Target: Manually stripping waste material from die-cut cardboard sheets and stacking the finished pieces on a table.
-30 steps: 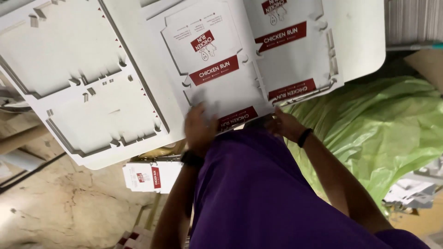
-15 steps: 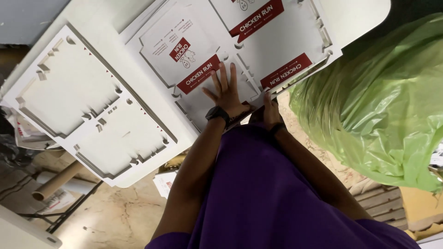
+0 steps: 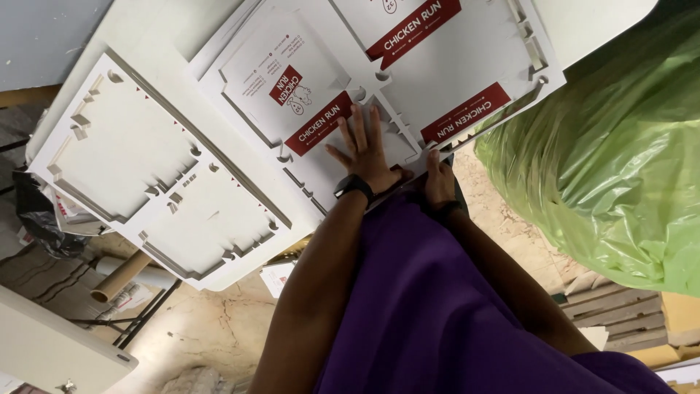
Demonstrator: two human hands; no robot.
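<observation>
A white die-cut cardboard sheet with red printed bands lies flat on a white table. My left hand, with a black wristband, presses flat on the sheet's near part, fingers spread. My right hand is at the sheet's near edge, just right of the left hand, and its fingers curl onto that edge. A plain white die-cut sheet lies to the left, unprinted side up, apart from both hands. My purple top fills the lower middle of the view.
A big bulging green plastic bag stands close on the right. Wooden pallet slats lie below it. Under the table's left end are a cardboard tube and a black bag. Another white tabletop corner is at lower left.
My left hand moved from the sheet's near edge forward onto its face and spread flat. My right hand stayed at the edge. The view swung, bringing the green bag closer.
</observation>
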